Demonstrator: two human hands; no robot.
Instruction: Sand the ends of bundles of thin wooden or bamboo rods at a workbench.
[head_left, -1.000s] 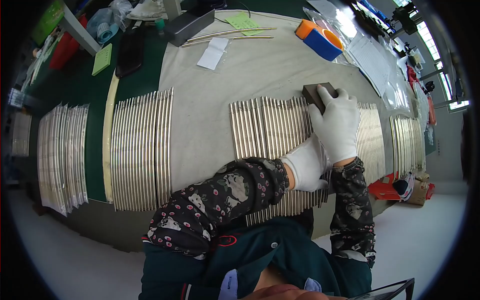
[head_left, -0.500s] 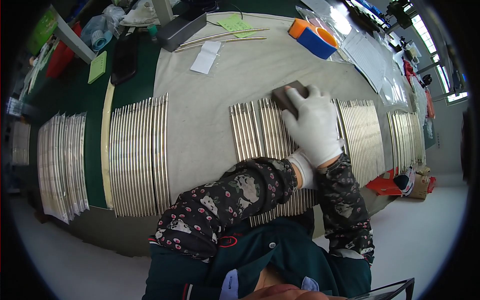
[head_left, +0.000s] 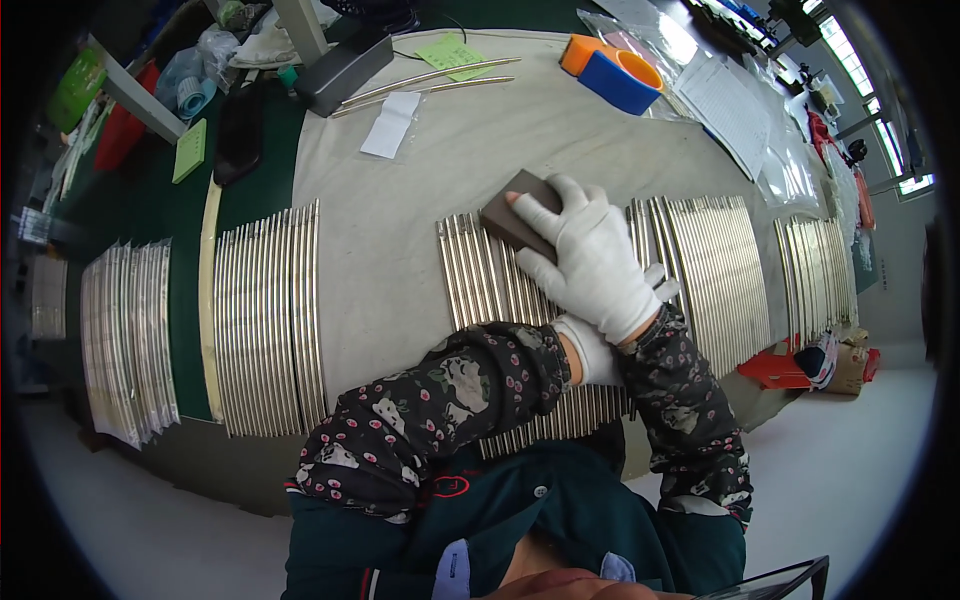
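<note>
My right hand (head_left: 590, 255), in a white glove with a bare thumb or fingertip showing, is closed on a grey-brown rectangular block (head_left: 516, 208). The block lies across the upper ends of a row of slim, shiny metal rods (head_left: 465, 270). Crossing beneath my right wrist, my left hand (head_left: 590, 350) is gloved in white too. Its palm is mostly covered, but a couple of outstretched fingers show past the right hand, resting on the rods. More rods (head_left: 715, 280) continue the row on the right.
Another rod row (head_left: 262, 320) lies to the left, beside a pale strip (head_left: 210, 300) and plastic-wrapped rods (head_left: 130, 335). Further rods (head_left: 815, 275) sit far right. At the back are an orange-and-blue tape dispenser (head_left: 620, 80), a dark grey box (head_left: 345, 75), two loose rods and papers (head_left: 725, 115).
My right hand has slid the block leftward along the rod ends. A few left-hand fingers now show beyond it. The whole view has shifted slightly.
</note>
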